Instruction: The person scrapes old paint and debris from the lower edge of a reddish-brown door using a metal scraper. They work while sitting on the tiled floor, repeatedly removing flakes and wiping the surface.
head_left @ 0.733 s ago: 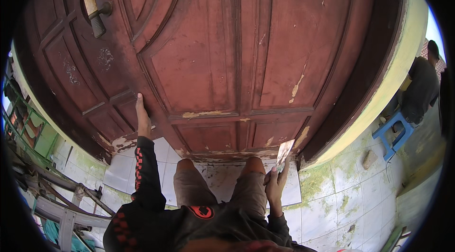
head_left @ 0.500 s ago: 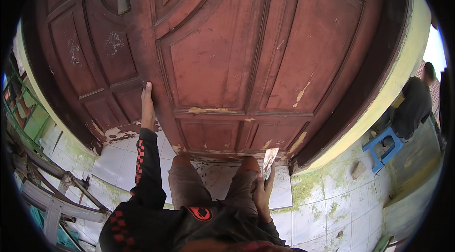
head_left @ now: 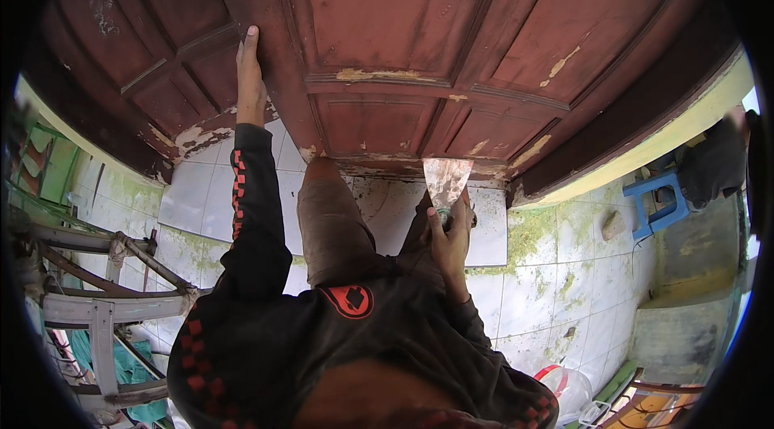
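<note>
A worn red-brown wooden door leaf [head_left: 379,34] stands in front of me, with pale bare patches along its lower rails. My left hand [head_left: 251,82] holds the upright edge of this leaf, thumb up; the fingers round the edge are partly hidden. In my right hand [head_left: 451,239] is a putty knife [head_left: 446,179] with a wide, stained blade pointing up and away. Its blade tip is at the door's bottom edge, though contact is hard to make out. Only a bit of the dark green handle shows between my fingers.
A second door panel [head_left: 105,18] lies to the left. Mossy white tiles [head_left: 524,300] cover the floor. At the right are a blue plastic stool [head_left: 657,202], a stone [head_left: 613,225] and a person in dark clothes [head_left: 713,159]. A grey metal frame [head_left: 101,332] stands at the left.
My view has tipped down toward the door's bottom. The putty knife's blade has turned broad face toward me, its tip now at the bottom edge. My left hand stays on the door edge.
</note>
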A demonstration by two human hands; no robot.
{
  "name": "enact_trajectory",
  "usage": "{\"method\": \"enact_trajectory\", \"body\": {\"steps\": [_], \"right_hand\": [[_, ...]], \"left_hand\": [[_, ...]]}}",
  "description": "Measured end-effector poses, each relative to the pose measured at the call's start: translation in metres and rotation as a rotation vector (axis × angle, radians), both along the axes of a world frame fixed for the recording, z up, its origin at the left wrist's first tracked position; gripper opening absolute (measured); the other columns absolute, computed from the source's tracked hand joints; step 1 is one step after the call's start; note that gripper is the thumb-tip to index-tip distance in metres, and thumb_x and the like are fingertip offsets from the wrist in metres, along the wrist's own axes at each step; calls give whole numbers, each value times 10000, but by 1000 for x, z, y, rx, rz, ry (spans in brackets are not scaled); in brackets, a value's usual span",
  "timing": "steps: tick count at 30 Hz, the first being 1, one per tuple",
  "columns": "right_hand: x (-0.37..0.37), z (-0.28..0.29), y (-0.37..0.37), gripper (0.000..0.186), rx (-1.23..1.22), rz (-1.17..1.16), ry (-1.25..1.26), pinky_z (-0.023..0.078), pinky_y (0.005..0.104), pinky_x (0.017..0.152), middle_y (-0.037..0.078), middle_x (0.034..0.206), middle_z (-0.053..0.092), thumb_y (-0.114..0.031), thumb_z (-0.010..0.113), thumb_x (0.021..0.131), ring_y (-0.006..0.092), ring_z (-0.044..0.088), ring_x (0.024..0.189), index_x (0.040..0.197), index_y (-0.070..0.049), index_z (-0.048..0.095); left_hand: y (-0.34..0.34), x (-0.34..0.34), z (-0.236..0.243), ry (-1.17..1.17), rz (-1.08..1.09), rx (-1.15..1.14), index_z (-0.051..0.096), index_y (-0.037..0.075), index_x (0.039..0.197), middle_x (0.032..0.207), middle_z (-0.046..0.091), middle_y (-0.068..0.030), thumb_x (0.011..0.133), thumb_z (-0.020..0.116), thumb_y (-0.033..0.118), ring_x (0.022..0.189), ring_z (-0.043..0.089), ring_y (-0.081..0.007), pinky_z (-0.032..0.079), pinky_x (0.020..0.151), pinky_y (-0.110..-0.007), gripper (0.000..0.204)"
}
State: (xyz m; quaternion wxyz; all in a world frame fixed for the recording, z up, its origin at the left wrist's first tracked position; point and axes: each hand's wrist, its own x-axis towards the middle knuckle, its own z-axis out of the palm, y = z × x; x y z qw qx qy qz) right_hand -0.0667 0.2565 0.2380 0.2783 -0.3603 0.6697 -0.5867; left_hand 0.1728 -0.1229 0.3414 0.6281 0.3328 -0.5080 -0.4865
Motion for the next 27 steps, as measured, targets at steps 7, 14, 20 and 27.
{"method": "enact_trajectory", "body": {"steps": [7, 14, 20, 27], "right_hand": [[-26, -61, -8, 292, 58, 149, 126, 401, 303, 475, 47, 666, 556, -263, 581, 1074, 118, 524, 528, 1241, -27, 542], [-22, -37, -34, 323, 86, 251, 211, 414, 376, 500, 120, 655, 578, -327, 535, 1084, 188, 530, 520, 1107, -6, 550], [-25, -39, -61, 386, 106, 236, 65, 455, 392, 531, 122, 617, 598, -374, 539, 1071, 217, 597, 534, 1021, 7, 583], [-52, -65, -128, 493, -96, 10, -35, 448, 349, 578, 66, 654, 574, -456, 508, 1081, 142, 542, 591, 1008, 19, 621]], "left_hand": [[-6, -6, -11, 8, 82, 9, 364, -55, 1551, 1573, 407, -202, 889, 661, 677, 1473, 357, -325, 232, 1229, -426, 1029], [12, -9, -2, -84, 104, -40, 472, -3, 1501, 1543, 446, -173, 868, 689, 675, 1452, 372, -309, 229, 1220, -441, 952], [10, -7, 1, -68, 97, -54, 463, -25, 1499, 1527, 462, -175, 874, 686, 671, 1438, 388, -301, 242, 1216, -412, 961], [17, -17, 2, -118, 149, -30, 401, -107, 1507, 1533, 453, -211, 939, 619, 646, 1407, 429, -297, 285, 1203, -393, 969]]}}
